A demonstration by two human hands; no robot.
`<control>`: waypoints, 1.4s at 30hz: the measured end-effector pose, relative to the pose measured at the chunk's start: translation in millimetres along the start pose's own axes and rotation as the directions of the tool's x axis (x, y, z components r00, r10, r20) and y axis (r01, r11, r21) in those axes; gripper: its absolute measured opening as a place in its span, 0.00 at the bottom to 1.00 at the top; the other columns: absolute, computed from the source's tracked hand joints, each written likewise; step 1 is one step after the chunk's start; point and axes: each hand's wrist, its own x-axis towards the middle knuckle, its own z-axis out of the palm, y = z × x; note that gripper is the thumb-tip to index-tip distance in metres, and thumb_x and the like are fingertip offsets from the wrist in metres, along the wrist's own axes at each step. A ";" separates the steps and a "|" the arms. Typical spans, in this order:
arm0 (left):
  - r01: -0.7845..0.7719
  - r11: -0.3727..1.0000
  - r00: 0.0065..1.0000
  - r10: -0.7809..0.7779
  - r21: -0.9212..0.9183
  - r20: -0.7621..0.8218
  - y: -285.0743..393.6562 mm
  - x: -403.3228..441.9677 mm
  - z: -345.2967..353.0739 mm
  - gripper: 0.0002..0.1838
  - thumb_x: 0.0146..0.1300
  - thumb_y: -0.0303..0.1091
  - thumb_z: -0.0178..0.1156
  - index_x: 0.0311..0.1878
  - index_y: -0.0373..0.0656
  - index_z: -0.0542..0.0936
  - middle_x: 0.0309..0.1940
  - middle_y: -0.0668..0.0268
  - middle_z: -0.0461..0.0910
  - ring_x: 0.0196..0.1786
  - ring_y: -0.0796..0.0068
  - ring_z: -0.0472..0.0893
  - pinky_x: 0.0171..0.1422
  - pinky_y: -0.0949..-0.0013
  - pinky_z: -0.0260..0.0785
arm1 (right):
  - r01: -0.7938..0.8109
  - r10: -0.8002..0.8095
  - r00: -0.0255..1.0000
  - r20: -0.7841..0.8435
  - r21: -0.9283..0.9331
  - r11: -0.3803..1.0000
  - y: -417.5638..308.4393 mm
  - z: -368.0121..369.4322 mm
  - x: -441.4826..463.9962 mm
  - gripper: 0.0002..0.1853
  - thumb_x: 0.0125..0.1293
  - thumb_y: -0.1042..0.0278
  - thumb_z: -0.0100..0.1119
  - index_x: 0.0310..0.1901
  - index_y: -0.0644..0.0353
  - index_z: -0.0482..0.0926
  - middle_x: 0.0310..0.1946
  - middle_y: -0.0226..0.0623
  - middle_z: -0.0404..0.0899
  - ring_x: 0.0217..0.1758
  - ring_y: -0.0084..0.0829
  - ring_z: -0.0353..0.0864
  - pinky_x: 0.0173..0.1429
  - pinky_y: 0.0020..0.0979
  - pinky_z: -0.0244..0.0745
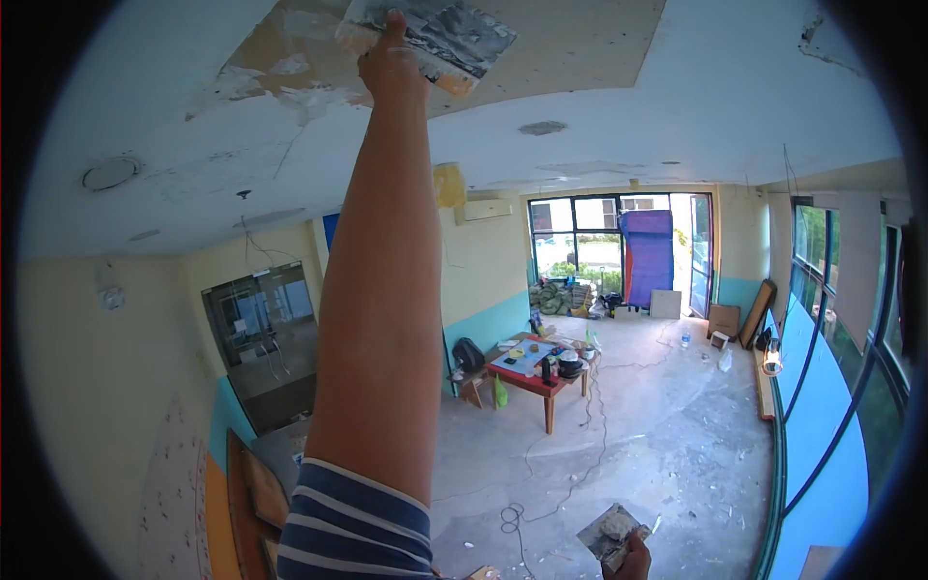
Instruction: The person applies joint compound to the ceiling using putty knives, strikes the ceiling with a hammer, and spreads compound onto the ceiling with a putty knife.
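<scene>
My left hand [391, 63] is raised to the ceiling at the end of a bare arm with a striped sleeve. It grips a wide, putty-smeared scraper [454, 39] held close to the ceiling, one finger along its face. Behind the blade lies a bare brownish-grey ceiling patch [570, 48] with ragged, peeling white edges on its left. Low at the right, my right hand [633, 559] is closed on a squarish putty plate [594, 539]. A lump of pale putty [617, 525] sits on it. Whether the scraper touches the ceiling, I cannot tell.
A low red-edged table [522, 380] carries tools and containers, with a black bag [469, 356] beside it. Cables [599, 445] trail over the dusty floor. A lit lamp [771, 358] stands by the right-hand windows. Stacked sacks [561, 297] sit near the far window.
</scene>
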 end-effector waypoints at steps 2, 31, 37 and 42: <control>0.053 0.998 0.998 -0.053 0.023 -0.016 2.7 2.7 1.9 0.29 0.58 0.41 0.70 0.59 0.36 0.73 0.50 0.61 0.78 0.48 0.59 0.78 0.54 0.48 0.72 | -0.012 0.011 0.997 0.072 0.026 1.000 2.3 2.9 -2.2 0.16 0.75 0.61 0.45 0.54 0.63 0.73 0.44 0.39 0.81 0.39 0.31 0.82 0.35 0.27 0.81; -0.221 0.975 0.972 0.222 -0.028 0.075 -6.4 -7.2 -18.4 0.39 0.55 0.38 0.72 0.61 0.25 0.62 0.55 0.51 0.74 0.52 0.60 0.77 0.57 0.60 0.72 | 0.034 -0.035 0.999 -0.013 -0.069 0.997 -6.1 2.9 -21.6 0.17 0.74 0.60 0.45 0.54 0.63 0.74 0.45 0.37 0.80 0.41 0.30 0.82 0.38 0.27 0.82; -0.268 0.946 0.963 0.271 0.182 0.008 0.4 11.3 -14.0 0.40 0.54 0.40 0.73 0.60 0.24 0.63 0.54 0.49 0.74 0.54 0.58 0.77 0.59 0.60 0.71 | 0.016 -0.013 0.995 0.096 -0.028 0.999 -11.5 -13.4 -12.9 0.16 0.74 0.61 0.45 0.54 0.63 0.73 0.44 0.38 0.80 0.40 0.29 0.83 0.35 0.26 0.82; -0.456 0.802 0.860 0.508 0.386 -0.042 -5.8 33.1 -29.1 0.45 0.50 0.47 0.75 0.59 0.23 0.64 0.53 0.46 0.75 0.55 0.52 0.77 0.61 0.59 0.69 | 0.052 -0.052 0.998 0.024 -0.030 0.998 -12.9 -3.5 -18.1 0.16 0.74 0.62 0.45 0.55 0.65 0.72 0.44 0.40 0.80 0.40 0.31 0.83 0.36 0.28 0.82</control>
